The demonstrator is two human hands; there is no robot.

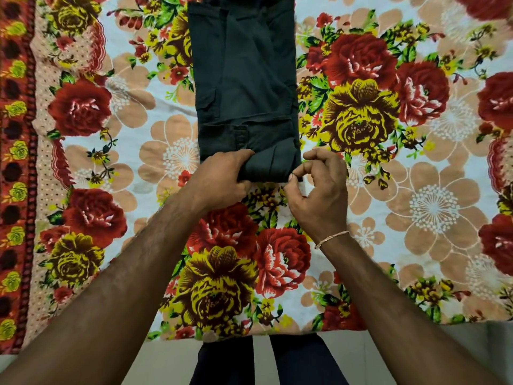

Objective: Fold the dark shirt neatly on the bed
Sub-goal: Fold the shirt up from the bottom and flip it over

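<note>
Floral bedsheet (416, 190) covers the whole bed under you, its red patterned border (16, 162) running down the far left, and the dark shirt (244, 87) lies in the middle of it as a long narrow strip, sides already folded in, running away from you and off the top of the view. Your left hand (219, 179) has its grip clamped on the near left corner of the strip, fingers curled over the top and thumb at the hem. Your right hand (322, 190), with a thread band (331, 239) at the wrist, pinches the near right corner between thumb and forefinger, the other fingers loosely curled and clear of the cloth. I judge you are at the lengthwise step: the near end seems ready to be lifted and carried away from you onto the upper part. That calls for both corners rising level together, so the side folds stay tucked and the edges stay square. To either side of the strip the sheet lies open, so your arms have room; the bed's near edge (388, 329) sits close to your legs (224, 362).
</note>
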